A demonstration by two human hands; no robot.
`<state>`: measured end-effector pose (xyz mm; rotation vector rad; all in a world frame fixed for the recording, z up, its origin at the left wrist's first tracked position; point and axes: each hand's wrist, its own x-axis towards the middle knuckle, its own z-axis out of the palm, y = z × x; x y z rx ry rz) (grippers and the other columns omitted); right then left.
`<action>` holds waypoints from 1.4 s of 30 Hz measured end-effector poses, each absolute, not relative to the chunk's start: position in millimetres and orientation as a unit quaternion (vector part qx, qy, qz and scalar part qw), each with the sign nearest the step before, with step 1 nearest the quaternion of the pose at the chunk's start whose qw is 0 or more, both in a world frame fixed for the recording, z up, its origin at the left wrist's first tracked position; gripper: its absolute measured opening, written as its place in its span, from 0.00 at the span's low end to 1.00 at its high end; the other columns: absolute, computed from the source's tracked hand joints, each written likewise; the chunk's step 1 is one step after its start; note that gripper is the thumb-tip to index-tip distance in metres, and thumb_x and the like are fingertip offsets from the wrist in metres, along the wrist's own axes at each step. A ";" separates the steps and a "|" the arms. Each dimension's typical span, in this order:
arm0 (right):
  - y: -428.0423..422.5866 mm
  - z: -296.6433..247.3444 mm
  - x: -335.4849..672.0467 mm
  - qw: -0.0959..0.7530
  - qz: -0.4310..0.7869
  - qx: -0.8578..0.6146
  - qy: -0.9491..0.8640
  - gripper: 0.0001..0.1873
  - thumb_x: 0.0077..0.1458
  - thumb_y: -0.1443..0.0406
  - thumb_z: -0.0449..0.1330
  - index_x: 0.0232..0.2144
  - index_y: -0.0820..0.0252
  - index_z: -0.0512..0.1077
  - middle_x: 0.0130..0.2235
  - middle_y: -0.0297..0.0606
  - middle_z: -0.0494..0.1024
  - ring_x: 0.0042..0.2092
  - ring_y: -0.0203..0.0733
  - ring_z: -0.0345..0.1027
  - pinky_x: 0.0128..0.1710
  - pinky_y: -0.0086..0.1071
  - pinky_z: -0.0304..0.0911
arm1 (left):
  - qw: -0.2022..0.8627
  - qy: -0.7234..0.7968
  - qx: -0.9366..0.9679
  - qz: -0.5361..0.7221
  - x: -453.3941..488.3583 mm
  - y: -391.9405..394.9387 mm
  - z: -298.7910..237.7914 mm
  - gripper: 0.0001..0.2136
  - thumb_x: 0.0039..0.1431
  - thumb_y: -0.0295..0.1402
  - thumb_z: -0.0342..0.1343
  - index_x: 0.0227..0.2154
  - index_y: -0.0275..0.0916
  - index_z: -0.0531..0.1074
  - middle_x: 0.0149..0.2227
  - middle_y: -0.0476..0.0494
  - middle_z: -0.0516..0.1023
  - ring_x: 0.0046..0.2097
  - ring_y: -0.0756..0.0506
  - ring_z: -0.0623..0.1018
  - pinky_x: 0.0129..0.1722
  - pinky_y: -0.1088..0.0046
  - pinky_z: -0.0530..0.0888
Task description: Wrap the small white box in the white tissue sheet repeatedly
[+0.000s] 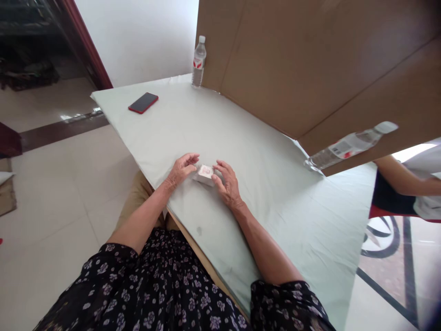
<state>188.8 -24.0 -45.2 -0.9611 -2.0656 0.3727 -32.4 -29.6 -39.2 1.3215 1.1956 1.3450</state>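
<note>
A small white block with a reddish print on top (206, 172), perhaps a deck of cards, lies on the pale green table cover near its front edge. Something clear, like thin plastic, shows at its left side. My left hand (182, 171) rests just left of the block, fingers curved and apart, thumb towards it. On the other side, my right hand (227, 184) is open too, with its thumb and fingertips at the block's right side. Whether those fingertips press on it I cannot tell.
A phone with a red edge (144, 103) lies at the far left of the table. Cardboard panels (268, 59) stand across the back, with an upright water bottle (199, 64) and a tilted bottle (347, 148) against them. Another person's arm (406, 179) shows at right.
</note>
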 end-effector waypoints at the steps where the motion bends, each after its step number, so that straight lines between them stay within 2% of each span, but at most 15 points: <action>1: -23.1 -45.8 189.4 0.416 0.145 -0.384 -0.812 0.19 0.67 0.52 0.53 0.51 0.54 0.74 0.60 0.48 0.75 0.61 0.52 0.69 0.62 0.51 0.63 | 0.433 0.485 0.532 0.542 -32.9 -29.4 -39.8 0.25 0.47 0.32 0.57 0.50 0.34 0.76 0.47 0.38 0.80 0.51 0.40 0.77 0.56 0.60 0.72; 7: -20.4 -44.0 180.5 0.428 0.110 -0.385 -0.811 0.14 0.66 0.56 0.56 0.44 0.53 0.78 0.55 0.46 0.79 0.55 0.50 0.73 0.58 0.49 0.66 | 0.410 0.502 0.558 0.519 -32.1 -29.4 -41.6 0.22 0.45 0.31 0.58 0.46 0.36 0.79 0.46 0.40 0.83 0.49 0.40 0.79 0.57 0.59 0.73; 12: -18.4 -33.0 171.9 0.367 0.082 -0.401 -0.835 0.11 0.64 0.57 0.58 0.43 0.52 0.79 0.58 0.45 0.77 0.58 0.53 0.70 0.58 0.51 0.63 | 0.409 0.500 0.578 0.498 -30.3 -31.5 -39.2 0.23 0.51 0.36 0.56 0.50 0.33 0.77 0.49 0.36 0.83 0.51 0.39 0.80 0.56 0.59 0.74; 18: -15.4 -13.4 175.0 0.307 0.046 -0.400 -0.862 0.09 0.63 0.59 0.61 0.40 0.51 0.80 0.55 0.43 0.79 0.56 0.55 0.69 0.54 0.52 0.63 | 0.391 0.502 0.595 0.490 -29.1 -33.0 -35.1 0.21 0.49 0.34 0.57 0.46 0.34 0.79 0.46 0.39 0.83 0.50 0.40 0.80 0.57 0.59 0.73; 26: -10.6 2.5 159.7 0.248 -0.023 -0.345 -0.905 0.11 0.62 0.68 0.57 0.33 0.56 0.80 0.53 0.45 0.81 0.55 0.54 0.70 0.55 0.52 0.59 | 0.386 0.506 0.603 0.481 -27.6 -31.3 -34.4 0.20 0.49 0.35 0.57 0.45 0.33 0.79 0.44 0.38 0.82 0.47 0.40 0.79 0.54 0.59 0.74; 29: -8.2 1.3 156.4 0.267 0.002 -0.359 -0.894 0.11 0.62 0.70 0.55 0.33 0.56 0.77 0.52 0.46 0.82 0.54 0.53 0.71 0.55 0.50 0.60 | 0.391 0.502 0.607 0.476 -28.2 -32.5 -33.8 0.21 0.48 0.33 0.56 0.46 0.34 0.79 0.45 0.39 0.82 0.47 0.41 0.79 0.53 0.60 0.74; 35: 3.7 2.0 167.0 0.343 0.110 -0.404 -0.841 0.09 0.64 0.65 0.51 0.36 0.55 0.71 0.51 0.47 0.81 0.54 0.50 0.73 0.53 0.47 0.63 | 0.416 0.465 0.641 0.448 -30.3 -42.6 -28.1 0.27 0.44 0.31 0.57 0.51 0.35 0.77 0.49 0.38 0.79 0.46 0.41 0.78 0.51 0.62 0.75; 40: 9.5 11.5 176.9 0.410 0.153 -0.418 -0.796 0.10 0.66 0.61 0.50 0.36 0.54 0.70 0.50 0.46 0.80 0.52 0.49 0.73 0.53 0.45 0.66 | 0.454 0.427 0.654 0.429 -30.6 -50.2 -28.7 0.35 0.44 0.31 0.60 0.61 0.37 0.70 0.56 0.36 0.75 0.54 0.37 0.75 0.58 0.57 0.70; 42: 10.9 13.6 179.5 0.426 0.158 -0.419 -0.786 0.10 0.65 0.61 0.51 0.36 0.54 0.70 0.51 0.46 0.80 0.53 0.49 0.72 0.53 0.44 0.66 | 0.481 0.413 0.645 0.426 -30.9 -51.5 -28.4 0.36 0.45 0.33 0.61 0.62 0.38 0.67 0.55 0.36 0.75 0.55 0.37 0.75 0.59 0.56 0.69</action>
